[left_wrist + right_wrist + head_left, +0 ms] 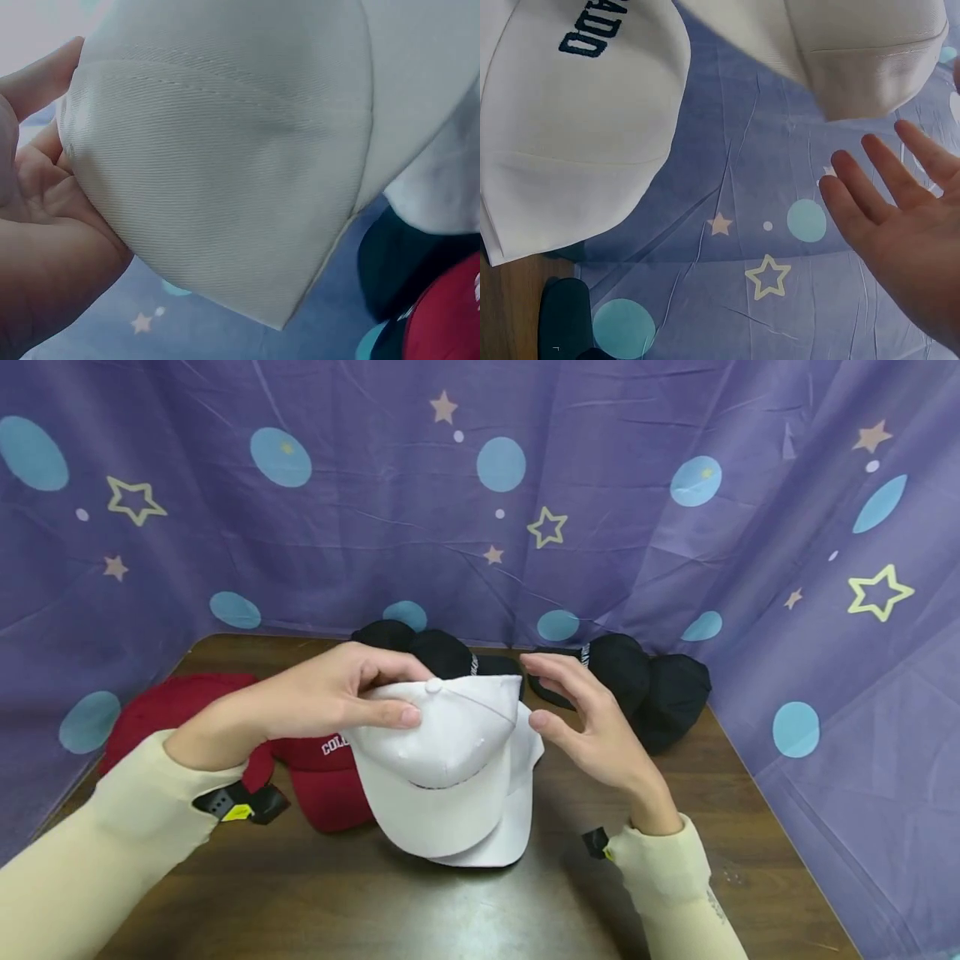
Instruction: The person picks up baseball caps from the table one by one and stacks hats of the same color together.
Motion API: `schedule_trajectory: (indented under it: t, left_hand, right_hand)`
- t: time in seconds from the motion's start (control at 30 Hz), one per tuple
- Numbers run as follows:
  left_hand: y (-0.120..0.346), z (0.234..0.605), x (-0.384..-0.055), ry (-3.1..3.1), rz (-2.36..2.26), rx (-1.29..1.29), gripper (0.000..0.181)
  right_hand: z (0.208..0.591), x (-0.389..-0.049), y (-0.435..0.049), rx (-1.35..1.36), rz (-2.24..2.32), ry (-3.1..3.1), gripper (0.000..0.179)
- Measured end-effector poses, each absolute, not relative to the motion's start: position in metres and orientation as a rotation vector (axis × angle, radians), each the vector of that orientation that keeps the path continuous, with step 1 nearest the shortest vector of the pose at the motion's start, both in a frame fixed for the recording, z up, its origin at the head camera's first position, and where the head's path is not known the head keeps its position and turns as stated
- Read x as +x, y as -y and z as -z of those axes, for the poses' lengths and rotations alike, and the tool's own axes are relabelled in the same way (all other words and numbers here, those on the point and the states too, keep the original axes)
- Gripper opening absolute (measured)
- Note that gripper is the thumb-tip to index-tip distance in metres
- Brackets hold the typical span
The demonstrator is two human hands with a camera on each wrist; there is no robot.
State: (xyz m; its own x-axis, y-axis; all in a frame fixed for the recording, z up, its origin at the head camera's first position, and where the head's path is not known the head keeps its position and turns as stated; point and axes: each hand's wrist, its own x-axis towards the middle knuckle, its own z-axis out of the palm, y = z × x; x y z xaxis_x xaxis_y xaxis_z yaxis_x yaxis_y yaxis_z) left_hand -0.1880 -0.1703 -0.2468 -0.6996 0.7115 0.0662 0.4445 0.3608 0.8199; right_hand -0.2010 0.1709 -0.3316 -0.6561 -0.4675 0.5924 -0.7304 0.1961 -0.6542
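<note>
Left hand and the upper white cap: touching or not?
Touching. The head view shows it: the left hand grips the upper white cap, its thumb lying against the crown near the top button.

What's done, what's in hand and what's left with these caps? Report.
Looks done: the red caps sit together at left, the black caps in two groups behind. In hand: the left hand holds a white cap in front of a second white cap; the right hand is open beside them. Probably left: setting the white cap down with the second.
</note>
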Motion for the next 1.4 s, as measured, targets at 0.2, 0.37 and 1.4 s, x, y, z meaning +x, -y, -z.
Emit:
schedule_trajectory:
  t: [0.2, 0.37, 1.4]
  left_hand:
    - [0.157, 0.266, -0.194, -2.246, -1.239, 1.048, 0.028]
    - [0.153, 0.279, -0.197, -2.201, -1.275, 1.006, 0.029]
    - [0.167, 0.333, -0.208, -2.037, -1.718, 0.859, 0.063]
  right_hand:
    - [0.334, -0.199, -0.168, 1.219, -1.398, 2.270, 0.049]
    - [0.335, -0.199, -0.167, 1.239, -1.424, 2.352, 0.041]
    - [0.343, -0.209, -0.175, 1.077, -2.061, 2.294, 0.017]
